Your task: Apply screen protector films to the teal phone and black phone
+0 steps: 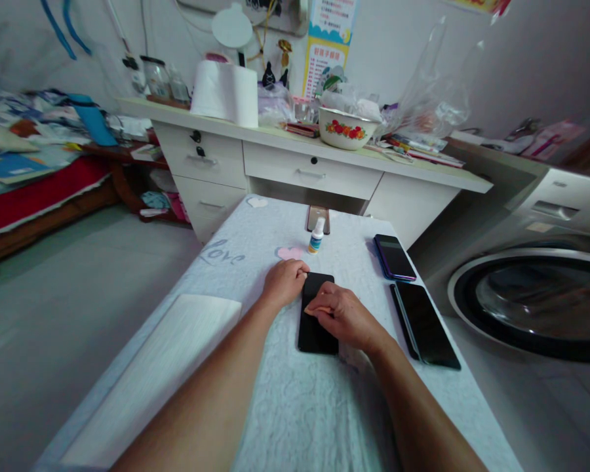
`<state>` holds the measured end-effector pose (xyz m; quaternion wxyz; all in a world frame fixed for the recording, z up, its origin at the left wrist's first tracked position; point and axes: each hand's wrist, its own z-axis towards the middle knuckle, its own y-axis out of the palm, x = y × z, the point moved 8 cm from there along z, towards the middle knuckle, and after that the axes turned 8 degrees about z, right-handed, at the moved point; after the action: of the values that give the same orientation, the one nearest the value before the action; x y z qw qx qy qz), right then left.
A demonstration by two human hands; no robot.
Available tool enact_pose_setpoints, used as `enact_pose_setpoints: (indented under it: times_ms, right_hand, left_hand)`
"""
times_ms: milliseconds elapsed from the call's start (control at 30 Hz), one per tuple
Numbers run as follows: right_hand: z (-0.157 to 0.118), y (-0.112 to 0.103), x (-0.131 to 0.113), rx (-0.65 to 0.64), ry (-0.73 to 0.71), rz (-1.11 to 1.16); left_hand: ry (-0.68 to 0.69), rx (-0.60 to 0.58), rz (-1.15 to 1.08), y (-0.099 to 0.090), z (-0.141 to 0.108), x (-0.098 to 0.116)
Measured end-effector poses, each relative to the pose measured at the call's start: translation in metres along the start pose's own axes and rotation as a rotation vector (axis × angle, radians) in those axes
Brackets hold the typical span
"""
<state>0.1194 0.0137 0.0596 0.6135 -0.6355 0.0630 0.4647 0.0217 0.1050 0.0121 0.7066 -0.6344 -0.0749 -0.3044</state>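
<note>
A black phone (317,335) lies flat on the cloth-covered table (285,419). My left hand (286,282) rests at its upper left edge, fingers curled together at the corner; whether they pinch anything cannot be made out. Over the middle of the screen, my right hand (341,316) pinches a small orange-tan piece (319,309) whose tip meets the glass. Beyond the phone stands a small spray bottle (316,237) with a white cap and a blue and yellow label. Behind the bottle lies a brownish phone case (323,212).
Two dark phones, one upper (394,257) and one larger lower (427,324), lie at the table's right side. A white board-like sheet (162,367) is at the left. Beyond are a white desk (295,154) and a washing machine (541,262).
</note>
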Motion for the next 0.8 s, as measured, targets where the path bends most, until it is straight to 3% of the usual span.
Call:
enact_pose_setpoints:
  times_ms: [200, 567, 800]
  right_hand:
    - [0.002, 0.000, 0.003, 0.024, 0.010, -0.029]
    - [0.013, -0.022, 0.045, 0.358, 0.201, -0.268]
    - [0.020, -0.013, 0.046, 0.343, 0.180, -0.282]
  left_hand:
    - [-0.008, -0.013, 0.014, 0.002, 0.001, -0.002]
    - [-0.002, -0.012, 0.037, 0.000, 0.001, 0.001]
    - [0.018, 0.008, 0.041, 0.000, 0.000, 0.002]
